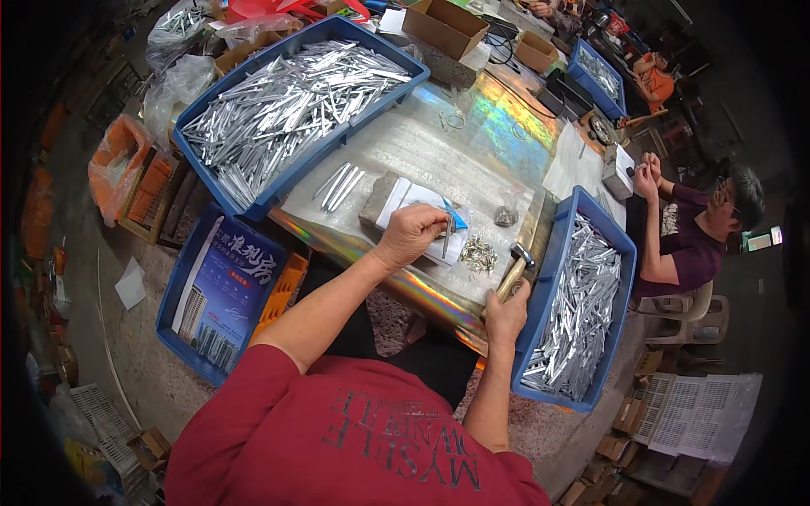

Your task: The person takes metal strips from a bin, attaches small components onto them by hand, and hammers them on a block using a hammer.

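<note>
My left hand [415, 234] is closed, its fingertips pinching a slim metal piece [450, 234] over a stone-like block [378, 199] topped with white paper. A bit of blue shows on the paper beside the fingers. My right hand [508, 314] is wrapped around the wooden handle of a hammer [513, 277], whose metal head points away from me. Between the two hands lies a small heap of little metal pins [479, 255]. Just beyond the heap is a small clump of dark bits [505, 216]. Several silver strips [341, 187] lie left of the block.
Blue bins full of silver strips stand at the far left [268, 209] and right [629, 268] of the table [489, 160]. A lower blue bin [187, 344] holds a printed sheet. Cardboard boxes [445, 29] sit at the back. Another person [685, 244] sits at right, hands raised.
</note>
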### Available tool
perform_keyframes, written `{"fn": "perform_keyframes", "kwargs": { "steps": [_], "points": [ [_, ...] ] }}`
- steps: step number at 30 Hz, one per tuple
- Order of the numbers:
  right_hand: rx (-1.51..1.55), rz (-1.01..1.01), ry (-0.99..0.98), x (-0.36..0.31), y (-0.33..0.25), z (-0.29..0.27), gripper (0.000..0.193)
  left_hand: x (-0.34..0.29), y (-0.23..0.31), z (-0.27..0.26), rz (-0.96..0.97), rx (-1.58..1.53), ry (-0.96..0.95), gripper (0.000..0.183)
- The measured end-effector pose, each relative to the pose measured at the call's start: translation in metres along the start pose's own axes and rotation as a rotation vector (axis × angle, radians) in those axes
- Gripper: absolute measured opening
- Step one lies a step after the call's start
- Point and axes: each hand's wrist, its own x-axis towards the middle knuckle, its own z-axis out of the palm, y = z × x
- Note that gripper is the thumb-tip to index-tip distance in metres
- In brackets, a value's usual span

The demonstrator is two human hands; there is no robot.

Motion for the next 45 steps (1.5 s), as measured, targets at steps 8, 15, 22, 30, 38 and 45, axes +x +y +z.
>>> {"fn": "perform_keyframes", "kwargs": {
  "steps": [8, 15, 22, 30, 38, 45],
  "points": [
    [1.195, 0.341, -0.169, -0.005, -0.047, -0.031, 0.030, -0.003, -0.002, -0.001, 0.073, 0.032, 0.004, 0.009],
    [0.755, -0.121, -0.509, 0.001, -0.080, -0.068, 0.044, -0.002, -0.001, 0.000, 0.050, 0.037, -0.017, 0.009],
    [0.925, -0.242, -0.086, 0.007, -0.115, -0.112, 0.041, -0.002, -0.004, -0.001, 0.085, 0.031, -0.004, 0.008],
    [0.295, -0.624, -0.201, 0.019, -0.109, -0.100, 0.041, -0.007, -0.009, 0.001, 0.144, 0.082, 0.005, 0.009],
    [0.312, -0.610, -0.038, 0.007, -0.095, -0.100, 0.045, -0.002, -0.001, 0.000, 0.128, 0.043, -0.007, 0.010],
    [0.492, -0.330, -0.332, 0.003, -0.072, -0.067, 0.041, -0.002, -0.002, -0.001, 0.108, 0.052, -0.011, 0.011]
  ]
}}
